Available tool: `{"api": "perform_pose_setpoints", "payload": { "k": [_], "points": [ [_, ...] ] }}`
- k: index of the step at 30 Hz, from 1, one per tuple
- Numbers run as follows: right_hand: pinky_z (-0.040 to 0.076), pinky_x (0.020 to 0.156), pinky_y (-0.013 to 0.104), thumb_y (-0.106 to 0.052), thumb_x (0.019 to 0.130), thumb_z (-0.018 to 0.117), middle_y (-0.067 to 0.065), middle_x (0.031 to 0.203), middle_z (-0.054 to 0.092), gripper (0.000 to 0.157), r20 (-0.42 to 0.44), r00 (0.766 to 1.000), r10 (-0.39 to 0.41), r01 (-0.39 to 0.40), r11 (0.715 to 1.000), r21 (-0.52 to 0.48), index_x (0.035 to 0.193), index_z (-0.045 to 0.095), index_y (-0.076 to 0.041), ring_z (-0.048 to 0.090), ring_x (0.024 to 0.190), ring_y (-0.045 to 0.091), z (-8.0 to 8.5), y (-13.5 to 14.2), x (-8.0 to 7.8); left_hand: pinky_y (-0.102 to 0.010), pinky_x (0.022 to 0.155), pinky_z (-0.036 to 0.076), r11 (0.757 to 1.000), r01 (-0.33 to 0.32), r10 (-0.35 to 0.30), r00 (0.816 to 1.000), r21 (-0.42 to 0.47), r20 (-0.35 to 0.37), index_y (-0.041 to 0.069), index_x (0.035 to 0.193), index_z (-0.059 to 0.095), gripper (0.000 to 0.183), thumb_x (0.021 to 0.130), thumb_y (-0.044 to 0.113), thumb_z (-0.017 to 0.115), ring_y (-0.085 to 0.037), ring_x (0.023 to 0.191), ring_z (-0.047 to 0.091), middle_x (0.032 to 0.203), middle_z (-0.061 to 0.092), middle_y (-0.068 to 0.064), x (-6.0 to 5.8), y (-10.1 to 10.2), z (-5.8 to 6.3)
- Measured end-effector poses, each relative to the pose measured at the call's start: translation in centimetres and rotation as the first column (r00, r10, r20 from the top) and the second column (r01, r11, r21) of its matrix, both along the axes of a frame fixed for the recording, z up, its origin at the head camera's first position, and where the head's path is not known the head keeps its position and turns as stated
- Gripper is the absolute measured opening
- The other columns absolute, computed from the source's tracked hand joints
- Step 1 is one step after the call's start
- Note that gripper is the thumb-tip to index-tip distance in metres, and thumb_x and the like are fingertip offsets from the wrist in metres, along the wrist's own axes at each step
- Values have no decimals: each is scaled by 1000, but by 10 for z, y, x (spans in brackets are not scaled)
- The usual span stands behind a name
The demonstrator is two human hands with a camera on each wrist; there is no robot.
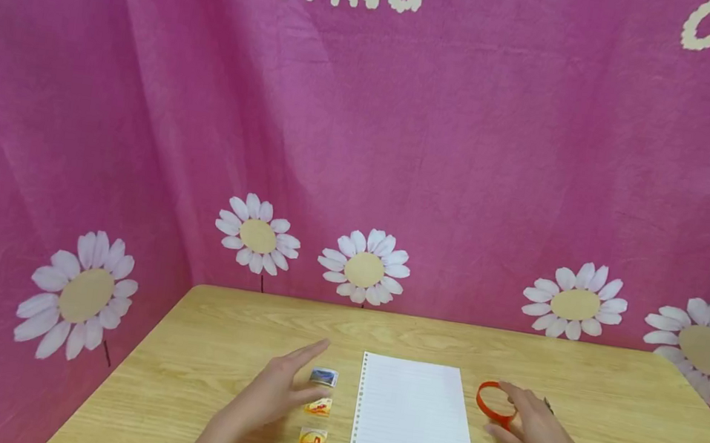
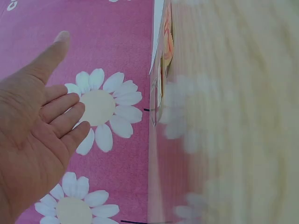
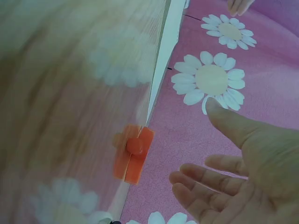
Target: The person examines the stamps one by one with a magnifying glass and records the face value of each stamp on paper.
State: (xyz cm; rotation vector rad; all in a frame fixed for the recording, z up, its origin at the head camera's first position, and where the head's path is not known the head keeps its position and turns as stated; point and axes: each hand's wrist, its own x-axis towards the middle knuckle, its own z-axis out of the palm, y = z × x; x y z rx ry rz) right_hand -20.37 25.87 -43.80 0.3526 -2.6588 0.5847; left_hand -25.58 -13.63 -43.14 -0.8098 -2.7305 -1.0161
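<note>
My left hand [image 1: 267,397] hovers beside a column of small stamp-like pictures, its fingers extended and its palm bare in the left wrist view. The top picture [image 1: 324,377] is blue; the middle picture [image 1: 319,405], partly behind my thumb, and the bottom picture [image 1: 313,439] are yellow-orange. My right hand [image 1: 536,432] is over an orange-red band [image 1: 487,407] looped on the table. In the right wrist view its relaxed fingers stay apart from the band [image 3: 140,156], which shows a round knob. Between the hands lies a white lined sheet [image 1: 412,424] with punched holes down its left edge.
The wooden table [image 1: 234,318] meets a pink cloth [image 1: 471,154] printed with daisies at its back and left. A small dark object [image 1: 548,406], mostly hidden, lies behind my right hand.
</note>
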Motion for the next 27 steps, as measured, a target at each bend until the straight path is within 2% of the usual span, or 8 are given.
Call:
{"api": "perform_pose_setpoints", "payload": {
  "k": [8,11,14,17,20,27],
  "points": [
    [55,69,37,-24,76,82,12,102,66,63,114,994,0,-2,1000,16,125,56,4,63,83,19,-2,6,0,-46,107,43,999,31,-32,999,-29,-29,10,145,47,71,83,31,76,-28,135,50,146,53,-9,3,-10,-3],
    [52,67,30,-25,76,82,7,92,63,65,138,990,1,-6,999,34,127,56,5,57,77,11,-4,8,1,-47,107,43,998,41,-43,998,-54,-34,7,142,49,69,83,28,77,-29,132,52,143,55,-10,6,-13,-4],
    [42,62,23,-26,77,82,-1,77,52,65,185,983,8,-13,1000,26,128,55,5,43,68,2,-7,11,3,-46,103,47,996,50,-51,999,-68,-17,7,139,53,64,83,24,78,-29,126,57,138,59,-10,8,-16,-6],
    [35,58,20,-25,78,81,-4,69,45,66,246,969,27,-25,1000,-10,129,52,6,35,61,-1,-8,14,4,-41,96,52,995,67,-67,998,-67,5,7,132,58,55,83,23,78,-27,114,62,129,63,-8,9,-18,-7],
    [33,56,20,-24,78,81,-5,66,45,64,270,962,47,-40,999,-31,128,52,5,34,57,-1,-10,17,4,-35,89,54,994,94,-94,996,-63,12,7,126,61,49,83,24,77,-24,103,64,120,65,-7,10,-20,-8],
    [34,57,20,-23,77,81,-6,65,45,61,320,945,66,-60,998,-29,127,55,2,35,57,0,-12,19,3,-26,84,54,988,143,-141,989,-65,39,6,119,65,40,84,23,77,-17,96,63,108,65,-4,13,-23,-11]
  ]
}}
